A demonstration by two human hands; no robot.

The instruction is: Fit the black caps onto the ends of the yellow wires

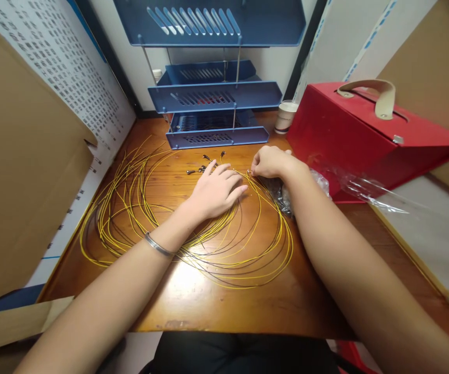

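Observation:
A loose bundle of thin yellow and dark wires point(142, 176) lies in wide loops on the wooden table. My left hand point(217, 189) rests palm down over the wires, fingers spread, holding nothing that I can see. Just past its fingertips lie several small black connectors point(202, 169) at the wire ends. My right hand point(270, 162) is closed in a pinch where yellow wires run up to the fingertips; a small pale tip shows there. Beneath the right wrist lies a clear plastic bag point(286, 200) with dark contents, partly hidden by the forearm.
A blue tiered tray rack point(216, 137) stands at the back. To its right are a paper cup point(286, 117) and a red box point(339, 140) with a beige handle. Clear plastic film point(376, 195) lies by the box. Cardboard point(22, 156) rises at the left.

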